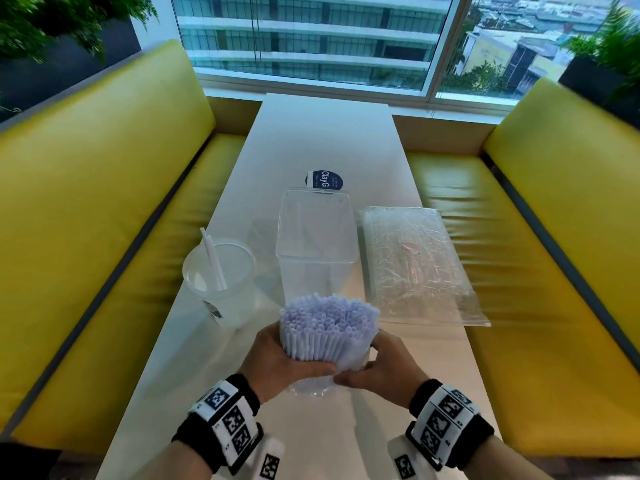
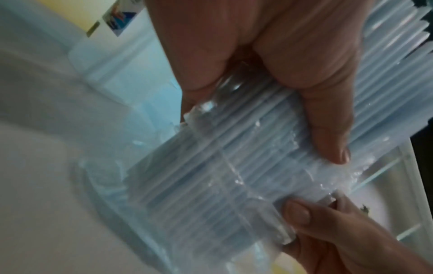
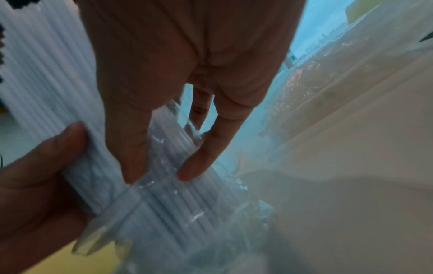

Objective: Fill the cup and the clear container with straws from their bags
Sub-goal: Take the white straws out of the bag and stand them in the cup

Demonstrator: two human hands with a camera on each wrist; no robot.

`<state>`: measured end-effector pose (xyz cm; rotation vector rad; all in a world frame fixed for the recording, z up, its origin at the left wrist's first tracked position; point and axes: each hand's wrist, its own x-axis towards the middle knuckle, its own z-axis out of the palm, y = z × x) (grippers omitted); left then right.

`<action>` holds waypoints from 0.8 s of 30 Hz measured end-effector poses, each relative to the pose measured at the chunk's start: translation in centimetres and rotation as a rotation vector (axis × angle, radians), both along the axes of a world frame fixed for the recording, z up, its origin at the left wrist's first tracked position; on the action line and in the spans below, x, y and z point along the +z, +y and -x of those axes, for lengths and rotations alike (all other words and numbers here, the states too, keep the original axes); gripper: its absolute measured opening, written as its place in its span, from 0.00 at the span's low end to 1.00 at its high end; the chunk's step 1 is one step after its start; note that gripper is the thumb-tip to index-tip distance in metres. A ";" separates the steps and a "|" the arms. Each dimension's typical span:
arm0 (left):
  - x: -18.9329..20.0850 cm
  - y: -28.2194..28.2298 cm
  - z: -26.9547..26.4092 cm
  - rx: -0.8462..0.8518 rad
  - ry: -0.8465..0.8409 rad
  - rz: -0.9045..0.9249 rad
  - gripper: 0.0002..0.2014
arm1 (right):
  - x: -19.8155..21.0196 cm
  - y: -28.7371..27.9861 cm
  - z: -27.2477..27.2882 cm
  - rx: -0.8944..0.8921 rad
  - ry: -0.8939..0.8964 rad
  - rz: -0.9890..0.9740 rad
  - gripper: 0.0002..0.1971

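A thick bundle of white straws (image 1: pixel 329 327) stands upright above the near table, its lower half in a clear bag (image 1: pixel 311 388). My left hand (image 1: pixel 280 358) grips the bundle from the left, and my right hand (image 1: pixel 377 367) pinches the clear bag at the bundle's right side. The left wrist view shows the straws (image 2: pixel 234 157) under my thumb, and the right wrist view shows the bag's rim (image 3: pixel 121 204) by my fingers. A clear cup (image 1: pixel 221 278) with one white straw (image 1: pixel 213 259) stands to the left. The clear container (image 1: pixel 317 244) stands behind the bundle.
A second bag of clear wrapped straws (image 1: pixel 415 261) lies flat to the right of the container. A dark round sticker (image 1: pixel 323 180) sits on the white table (image 1: pixel 325 133) behind the container. Yellow benches (image 1: pixel 86 202) flank the table on both sides.
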<state>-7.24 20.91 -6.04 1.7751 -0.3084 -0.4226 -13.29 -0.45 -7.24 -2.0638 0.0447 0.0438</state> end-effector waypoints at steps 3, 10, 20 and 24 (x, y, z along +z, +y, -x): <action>-0.2 0.3 0.0 0.049 -0.005 0.040 0.25 | 0.0 -0.3 -0.6 0.025 0.021 -0.001 0.29; -1.1 0.4 0.6 0.088 0.013 -0.021 0.29 | -1.0 0.1 -0.6 0.059 -0.019 0.098 0.32; 1.3 3.7 1.6 0.142 -0.267 -0.194 0.35 | 6.3 0.5 -2.0 0.236 -0.311 0.035 0.34; 1.8 6.3 1.3 0.205 -0.309 -0.176 0.34 | 9.2 3.0 -3.1 0.321 -0.363 -0.054 0.27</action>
